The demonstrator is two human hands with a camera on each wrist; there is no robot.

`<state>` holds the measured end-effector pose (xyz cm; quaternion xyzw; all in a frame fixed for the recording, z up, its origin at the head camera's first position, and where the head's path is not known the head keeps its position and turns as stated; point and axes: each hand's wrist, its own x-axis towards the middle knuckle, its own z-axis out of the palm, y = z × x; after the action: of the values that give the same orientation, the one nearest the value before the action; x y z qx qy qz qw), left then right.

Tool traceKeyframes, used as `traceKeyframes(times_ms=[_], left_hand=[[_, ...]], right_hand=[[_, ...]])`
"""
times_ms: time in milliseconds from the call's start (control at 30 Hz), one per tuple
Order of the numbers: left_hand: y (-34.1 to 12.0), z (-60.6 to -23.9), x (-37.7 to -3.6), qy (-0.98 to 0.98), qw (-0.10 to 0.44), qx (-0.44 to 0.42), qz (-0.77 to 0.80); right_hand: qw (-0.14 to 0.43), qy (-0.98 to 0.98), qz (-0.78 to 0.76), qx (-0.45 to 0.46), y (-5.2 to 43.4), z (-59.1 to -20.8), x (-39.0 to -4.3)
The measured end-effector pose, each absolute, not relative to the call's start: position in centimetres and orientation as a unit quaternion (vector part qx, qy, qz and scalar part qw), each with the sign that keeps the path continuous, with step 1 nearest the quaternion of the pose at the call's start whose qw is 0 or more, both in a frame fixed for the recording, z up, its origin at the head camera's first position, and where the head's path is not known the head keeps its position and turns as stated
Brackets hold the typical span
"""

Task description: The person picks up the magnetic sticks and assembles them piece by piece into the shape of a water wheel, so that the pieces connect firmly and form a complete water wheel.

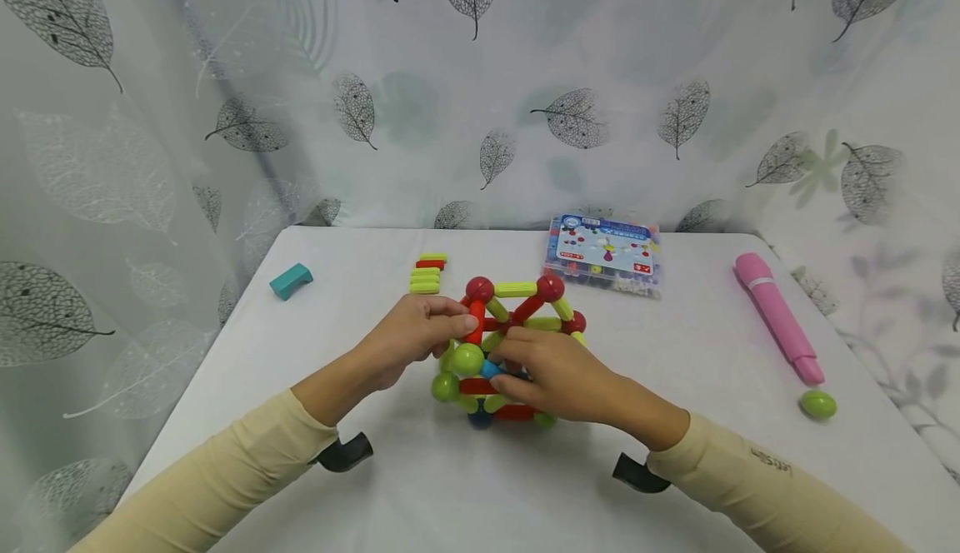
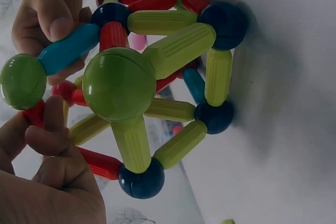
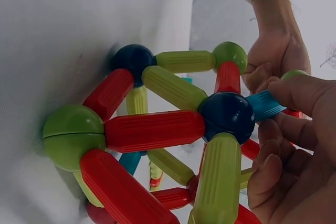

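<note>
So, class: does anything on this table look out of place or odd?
One loose green ball lies by the pink tube at the table's right edge, far from the rod-and-ball frame and the spare rods. Nothing looks damaged.

Item: rod-and-ball frame (image 1: pixel 510 353), red, lime and blue ribbed rods joined by green, red and navy balls.
Pose: standing on the white table, cage-like.
Blue rod (image 2: pixel 68 48): pinched between fingers, apparently joined to a green ball (image 2: pixel 22 81).
</note>
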<state>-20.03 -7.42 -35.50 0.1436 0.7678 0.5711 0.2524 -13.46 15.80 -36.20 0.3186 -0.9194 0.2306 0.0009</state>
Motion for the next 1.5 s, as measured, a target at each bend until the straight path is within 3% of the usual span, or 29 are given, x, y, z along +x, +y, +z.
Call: traceKeyframes(times_ms=[600,1000,1500], left_hand=[[-7.7,-35.6,-19.9,0.760,0.265,0.136,0.577],[-8.8,-36.1,-19.4,0.728,0.307,0.157,0.592],[-8.2,-35.8,-19.1,0.713,0.315,0.151,0.607]], right_hand=[[-0.016,-0.919,0.238,0.315,17.1,-35.9,-13.6],[0.049,-0.940,0.250,0.226,22.6,-34.9,-13.9],[-0.039,-0.961,0.244,0.123,24.9,-36.2,-15.3]])
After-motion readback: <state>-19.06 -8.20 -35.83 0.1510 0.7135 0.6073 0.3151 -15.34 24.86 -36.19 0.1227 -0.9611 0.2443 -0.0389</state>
